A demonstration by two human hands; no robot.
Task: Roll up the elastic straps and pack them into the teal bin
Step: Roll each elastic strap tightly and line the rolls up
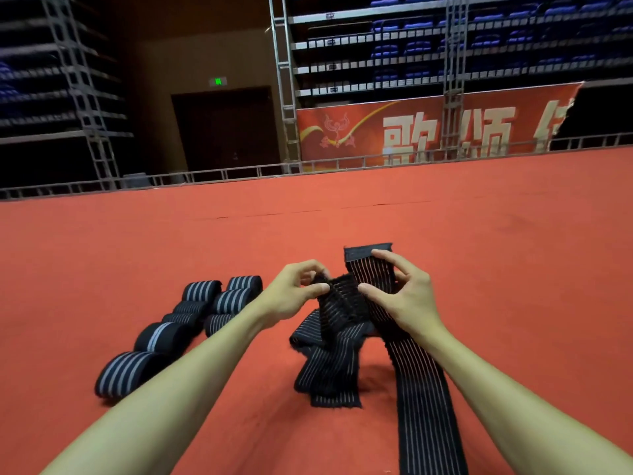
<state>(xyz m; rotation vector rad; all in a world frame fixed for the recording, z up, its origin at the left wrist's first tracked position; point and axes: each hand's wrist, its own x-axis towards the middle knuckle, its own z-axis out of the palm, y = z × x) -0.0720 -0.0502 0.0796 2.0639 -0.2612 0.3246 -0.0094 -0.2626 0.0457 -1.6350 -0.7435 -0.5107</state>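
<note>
Both of my hands hold one long black elastic strap [423, 399] with thin pale stripes above the red carpet. My left hand [294, 294] pinches a twisted part of it between thumb and fingers. My right hand [406, 298] grips the strap just below its upright end, which sticks up past my fingers. The rest of the strap trails down to the bottom edge of the view. A loose heap of strap [330, 363] lies folded on the carpet under my hands. To the left lie several rolled straps [185, 323] in two rows. No teal bin is in view.
Red carpet [171, 252] stretches ahead to a low metal rail [239, 173]. Behind it stand scaffold towers, blue seating tiers, a dark doorway and a red banner [428, 132] with pale characters.
</note>
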